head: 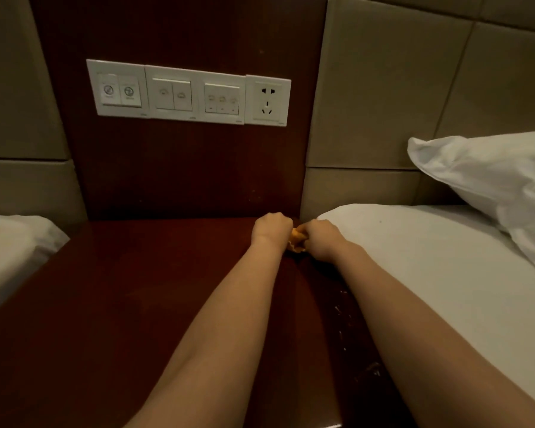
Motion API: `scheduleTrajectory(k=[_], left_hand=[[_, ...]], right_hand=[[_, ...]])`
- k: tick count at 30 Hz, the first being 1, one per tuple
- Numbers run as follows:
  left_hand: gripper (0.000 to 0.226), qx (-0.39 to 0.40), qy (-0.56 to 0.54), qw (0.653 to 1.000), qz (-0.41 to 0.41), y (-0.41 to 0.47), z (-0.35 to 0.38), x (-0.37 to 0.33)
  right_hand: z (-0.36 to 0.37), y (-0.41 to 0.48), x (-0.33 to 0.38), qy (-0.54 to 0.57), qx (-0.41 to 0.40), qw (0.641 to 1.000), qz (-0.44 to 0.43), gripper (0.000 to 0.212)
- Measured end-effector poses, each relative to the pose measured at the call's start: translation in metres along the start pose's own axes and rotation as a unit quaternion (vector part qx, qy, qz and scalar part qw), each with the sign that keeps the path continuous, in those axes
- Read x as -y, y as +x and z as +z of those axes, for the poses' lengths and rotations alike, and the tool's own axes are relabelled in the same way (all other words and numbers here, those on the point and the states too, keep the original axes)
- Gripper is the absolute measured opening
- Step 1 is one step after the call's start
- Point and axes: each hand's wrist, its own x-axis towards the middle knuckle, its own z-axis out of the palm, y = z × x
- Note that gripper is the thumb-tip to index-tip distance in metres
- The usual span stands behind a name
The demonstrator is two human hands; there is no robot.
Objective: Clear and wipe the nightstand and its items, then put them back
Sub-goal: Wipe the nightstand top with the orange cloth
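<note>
Here the yellow cloth (297, 240) sits bunched at the back right corner of the bench (136, 288), gripped between the left hand (271, 230) and right hand (322, 239), fingers of both curled onto it, probably to scrub where the top meets the wall panel (183, 168), beside the bed (414, 257).

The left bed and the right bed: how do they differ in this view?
The right bed carries a pillow; the left bed shows none. The right bed fills far more of the view than the left bed, of which only a corner shows. Both have white sheets and flank the nightstand.
</note>
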Motion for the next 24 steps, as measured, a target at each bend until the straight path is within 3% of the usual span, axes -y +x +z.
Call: scheduleTrajectory(k=[4, 7, 11, 15, 24], left_hand=[[0.032, 0.007, -0.009, 1.0, 0.012, -0.025, -0.008, -0.008], [0.031, 0.013, -0.024, 1.0, 0.016, -0.045, -0.012, -0.014], [0.027, 0.021, -0.063, 0.998, 0.02, -0.073, -0.015, -0.019], [0.029, 0.023, -0.109, 0.993, 0.025, -0.101, -0.017, -0.02], [0.035, 0.035, -0.176, 0.982, 0.052, -0.155, -0.027, -0.033]], right_hand=[[-0.005, -0.033, 0.004, -0.003, 0.017, 1.0, 0.017, 0.02], [-0.007, -0.057, 0.005, -0.001, 0.028, 0.999, 0.024, 0.026], [-0.007, -0.09, 0.005, 0.001, 0.027, 0.999, 0.03, 0.016], [-0.003, -0.125, -0.001, 0.036, 0.007, 0.999, 0.031, 0.033], [-0.003, -0.189, -0.001, 0.041, -0.002, 0.998, 0.037, 0.027]])
